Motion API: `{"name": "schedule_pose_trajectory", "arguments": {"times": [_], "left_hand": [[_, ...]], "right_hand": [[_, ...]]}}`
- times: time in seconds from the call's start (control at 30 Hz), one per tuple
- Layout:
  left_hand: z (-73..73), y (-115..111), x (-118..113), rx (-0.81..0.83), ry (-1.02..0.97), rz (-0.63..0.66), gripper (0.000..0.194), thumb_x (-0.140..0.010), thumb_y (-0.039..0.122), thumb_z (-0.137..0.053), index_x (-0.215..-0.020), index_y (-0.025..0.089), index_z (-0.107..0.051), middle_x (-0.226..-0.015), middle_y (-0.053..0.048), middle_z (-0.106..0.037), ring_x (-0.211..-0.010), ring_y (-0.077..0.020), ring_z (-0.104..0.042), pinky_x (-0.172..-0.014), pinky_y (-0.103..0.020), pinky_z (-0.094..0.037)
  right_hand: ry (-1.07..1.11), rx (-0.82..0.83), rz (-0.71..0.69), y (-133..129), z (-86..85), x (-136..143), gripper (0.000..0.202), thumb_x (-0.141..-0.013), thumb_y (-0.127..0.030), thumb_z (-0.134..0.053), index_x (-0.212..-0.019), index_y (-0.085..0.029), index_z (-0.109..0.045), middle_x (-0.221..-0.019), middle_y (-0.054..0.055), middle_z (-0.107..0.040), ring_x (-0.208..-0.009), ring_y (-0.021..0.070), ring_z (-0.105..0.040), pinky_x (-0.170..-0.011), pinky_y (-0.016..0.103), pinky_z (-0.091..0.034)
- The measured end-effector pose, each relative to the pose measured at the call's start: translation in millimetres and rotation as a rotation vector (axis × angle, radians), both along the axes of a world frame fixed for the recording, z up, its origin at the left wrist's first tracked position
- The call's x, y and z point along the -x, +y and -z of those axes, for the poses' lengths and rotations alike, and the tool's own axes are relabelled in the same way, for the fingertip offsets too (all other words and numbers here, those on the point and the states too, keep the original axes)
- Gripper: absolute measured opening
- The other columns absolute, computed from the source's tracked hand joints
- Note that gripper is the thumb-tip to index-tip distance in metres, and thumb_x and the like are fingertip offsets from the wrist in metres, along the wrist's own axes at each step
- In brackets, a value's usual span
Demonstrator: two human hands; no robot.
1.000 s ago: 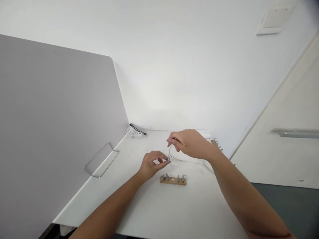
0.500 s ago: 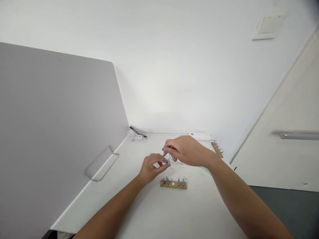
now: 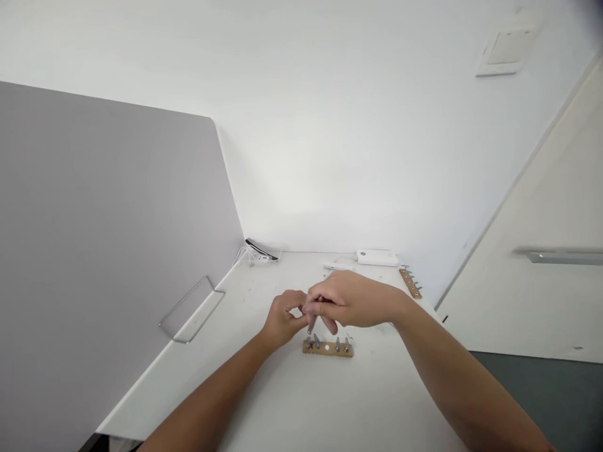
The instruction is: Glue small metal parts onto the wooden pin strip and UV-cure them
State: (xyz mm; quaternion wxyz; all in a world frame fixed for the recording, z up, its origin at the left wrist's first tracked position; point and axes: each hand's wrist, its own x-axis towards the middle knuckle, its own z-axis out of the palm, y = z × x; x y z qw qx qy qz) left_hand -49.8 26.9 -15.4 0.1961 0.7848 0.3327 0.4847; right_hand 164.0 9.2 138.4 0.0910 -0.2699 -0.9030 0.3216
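My left hand (image 3: 284, 319) is closed in a pinch beside my right hand, its fingertips hidden behind the right fingers. My right hand (image 3: 351, 300) reaches over from the right with fingers bent together and pointing down. Whatever the two hands pinch is covered; a tiny shiny spot shows under the right fingertips. Just below them lies a narrow wooden strip (image 3: 335, 352) with several grey metal pegs standing on it and a white round spot in its middle.
A second wooden strip (image 3: 409, 282) with metal pegs lies at the right edge of the white table (image 3: 301, 402). Along the wall are a white box-shaped device (image 3: 377, 257) and a clear tray (image 3: 265, 253) with a black item. A wire handle (image 3: 191, 311) juts out at left.
My right hand has moved down and slightly toward me, covering the left fingertips and the small grey metal piece seen there before. My left hand has hardly moved.
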Motion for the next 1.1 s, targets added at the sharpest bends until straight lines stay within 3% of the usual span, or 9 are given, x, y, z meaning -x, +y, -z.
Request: {"name": "schedule_pose_trajectory", "arguments": {"times": [0.17, 0.27, 0.47, 0.53, 0.73, 0.83, 0.93, 1.1], "left_hand": [[3.8, 0, 0, -0.001, -0.020, -0.034, 0.008, -0.085, 0.027, -0.081, -0.082, 0.021, -0.077, -0.083, -0.004, -0.079, -0.063, -0.0146, -0.067, -0.066, -0.029, -0.057], [3.2, 0, -1, -0.016, -0.035, -0.030, 0.011, -0.083, 0.028, -0.083, -0.079, 0.020, -0.076, -0.084, -0.004, -0.080, -0.063, -0.0149, -0.069, -0.068, -0.029, -0.057], [-3.8, -2, -1, -0.015, -0.002, -0.026, 0.005, -0.084, 0.025, -0.080, -0.082, 0.021, -0.078, -0.078, -0.003, -0.079, -0.063, -0.0146, -0.068, -0.071, -0.030, -0.057], [-4.0, -2, -1, -0.021, 0.014, -0.022, 0.009, -0.086, 0.023, -0.078, -0.077, 0.021, -0.077, -0.072, -0.002, -0.077, -0.063, -0.0148, -0.067, -0.070, -0.029, -0.056], [1.9, 0, -1, -0.016, -0.005, -0.047, 0.010, -0.084, 0.030, -0.082, -0.080, 0.022, -0.076, -0.079, -0.003, -0.079, -0.061, -0.0147, -0.068, -0.072, -0.032, -0.057], [4.2, 1, 0, -0.024, -0.007, -0.046, 0.012, -0.084, 0.031, -0.082, -0.079, 0.022, -0.075, -0.084, -0.004, -0.080, -0.062, -0.0154, -0.069, -0.072, -0.032, -0.057], [3.2, 0, 0, -0.039, -0.007, -0.050, 0.011, -0.084, 0.029, -0.082, -0.081, 0.022, -0.076, -0.082, -0.003, -0.080, -0.062, -0.0153, -0.069, -0.075, -0.033, -0.057], [-2.6, -2, 0, -0.002, 0.012, -0.037, 0.013, -0.086, 0.027, -0.078, -0.075, 0.021, -0.075, -0.077, -0.003, -0.078, -0.063, -0.0157, -0.067, -0.072, -0.032, -0.055]], "right_hand": [[0.026, -0.292, 0.249, 14, 10.5, 1, 0.036, -0.108, -0.037, -0.042, -0.098, -0.022, -0.074, -0.075, 0.000, -0.075, -0.069, 0.0153, -0.065, -0.067, 0.027, -0.040], [-0.051, -0.310, 0.323, 22, 11.6, -10, 0.040, -0.108, -0.040, -0.041, -0.096, -0.023, -0.075, -0.070, 0.000, -0.074, -0.068, 0.0165, -0.065, -0.066, 0.028, -0.040], [-0.104, -0.033, 0.065, 8, -0.6, -15, 0.038, -0.107, -0.041, -0.044, -0.089, -0.021, -0.072, -0.064, -0.001, -0.072, -0.060, 0.0134, -0.063, -0.059, 0.025, -0.040], [-0.063, -0.021, 0.021, 2, -2.1, -9, 0.038, -0.107, -0.041, -0.043, -0.089, -0.020, -0.070, -0.066, -0.002, -0.073, -0.059, 0.0122, -0.062, -0.059, 0.025, -0.040], [-0.001, -0.289, 0.222, 13, 7.6, -4, 0.036, -0.108, -0.036, -0.042, -0.094, -0.022, -0.072, -0.075, 0.000, -0.074, -0.066, 0.0144, -0.062, -0.064, 0.027, -0.038], [-0.048, -0.298, 0.299, 23, 9.6, -14, 0.040, -0.108, -0.041, -0.040, -0.095, -0.023, -0.074, -0.072, -0.001, -0.074, -0.063, 0.0143, -0.061, -0.062, 0.028, -0.038], [-0.096, -0.201, 0.251, 23, 5.9, -20, 0.040, -0.107, -0.040, -0.041, -0.091, -0.023, -0.073, -0.070, -0.001, -0.074, -0.059, 0.0131, -0.059, -0.059, 0.027, -0.039], [-0.102, 0.016, 0.034, 8, 1.8, -11, 0.038, -0.106, -0.043, -0.045, -0.090, -0.021, -0.070, -0.068, -0.002, -0.074, -0.059, 0.0124, -0.061, -0.056, 0.024, -0.041]]}}
